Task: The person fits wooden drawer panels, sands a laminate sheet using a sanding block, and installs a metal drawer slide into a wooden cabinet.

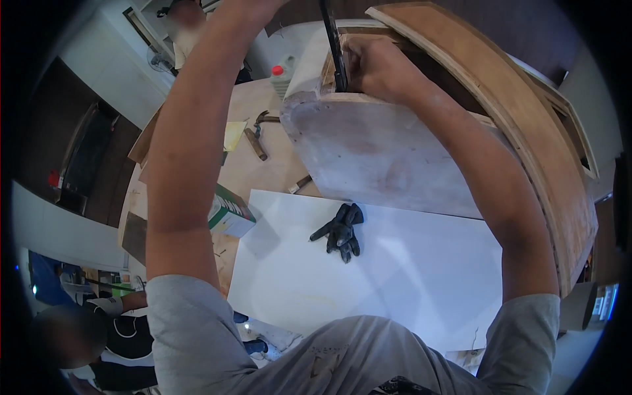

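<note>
My left hand (258, 5) is cut off by the top edge, so its fingers are hidden. My right hand (385, 71) reaches into the open top of a curved, pale-coated wooden piece (375, 148), its fingers curled in beside a long black bar-like tool (335, 52). That tool stands nearly upright with its lower end at the wooden rim. What the right fingers grip, if anything, I cannot make out. A broad curved wooden panel (507, 99) rises along the right side, behind my right forearm.
A white board (395, 270) spans the front, with black gloves (339, 232) on it. Left of it stand a green-and-white tin (232, 212) and a claw hammer (255, 143). A red-capped jug (280, 78) is farther back. Two other people (187, 29) are at the left.
</note>
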{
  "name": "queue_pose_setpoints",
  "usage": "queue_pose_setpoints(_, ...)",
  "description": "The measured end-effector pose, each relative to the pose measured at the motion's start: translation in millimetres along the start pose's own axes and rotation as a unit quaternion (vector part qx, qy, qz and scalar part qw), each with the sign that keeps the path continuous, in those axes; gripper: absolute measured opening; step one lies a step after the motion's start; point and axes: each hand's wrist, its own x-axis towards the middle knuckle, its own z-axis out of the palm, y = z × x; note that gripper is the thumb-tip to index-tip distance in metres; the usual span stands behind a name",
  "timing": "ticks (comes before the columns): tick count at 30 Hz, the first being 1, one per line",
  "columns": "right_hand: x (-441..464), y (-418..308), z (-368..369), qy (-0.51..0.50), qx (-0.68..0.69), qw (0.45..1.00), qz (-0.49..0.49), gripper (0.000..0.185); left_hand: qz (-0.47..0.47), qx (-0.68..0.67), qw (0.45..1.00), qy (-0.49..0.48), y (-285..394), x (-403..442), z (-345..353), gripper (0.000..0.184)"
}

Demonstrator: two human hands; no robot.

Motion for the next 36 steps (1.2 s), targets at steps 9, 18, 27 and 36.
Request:
queue_pose_setpoints(9, -0.2, -3.9, -1.5, -0.048, 0.014, 0.999, 0.013, 0.028, -0.061, -0.067, 0.995, -0.034, 13.6, -3.7, -4.5, 0.034)
queue_pose_setpoints(18, 2.9, 2.7, 4.7, -0.087, 0.064, 0.994, 0.016, 0.035, -0.043, -0.032, 0.999, 0.001, 1.6, -5.2, 15.5, 0.034)
queue_pose_setpoints(27, -1.2, 1.8, -4.2, -0.078, 0.065, 0.995, 0.014, 0.031, -0.001, 0.034, 0.997, -0.065, 0.4, 14.6, -8.5, 0.041)
queue_pose_setpoints(36, 7.3, 12.1, 4.6, -0.098, -0.012, 0.995, 0.022, 0.026, -0.024, 0.061, 0.997, -0.028, -0.3, -4.3, 14.3, 0.042)
